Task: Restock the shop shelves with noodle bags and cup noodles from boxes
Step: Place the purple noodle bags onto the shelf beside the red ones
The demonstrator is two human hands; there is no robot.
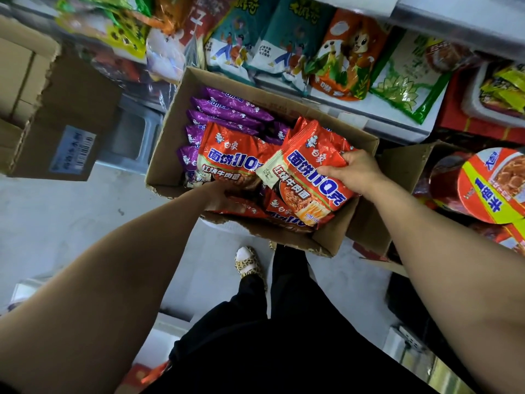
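**A:** Entry. Open brown cardboard box (167,166), near rim torn, in front of the white metal shelf (397,120). Purple foil noodle bags (227,109) stand on edge in a row along the box's far-left side.

**B:** And the red ones?

**A:** They fill the near half. The right hand (352,172) is over the near-right corner, holding a tilted bundle of red-orange plastic noodle bags with blue lettering (306,180). The thumb lies on the front face and the fingers curl round the bundle's right edge.

**B:** Left side?

**A:** The left hand (217,189) is in at the near-left edge, beneath a second red-orange noodle bag (233,155) that leans up against the purple row. Its fingers are hidden by the bag, so I cannot tell the grip.

**B:** Anything beside the box?

**A:** Round red cup noodle tubs with yellow bands (488,186) lie in a second brown cardboard box (403,166), just beside the first one's right wall.
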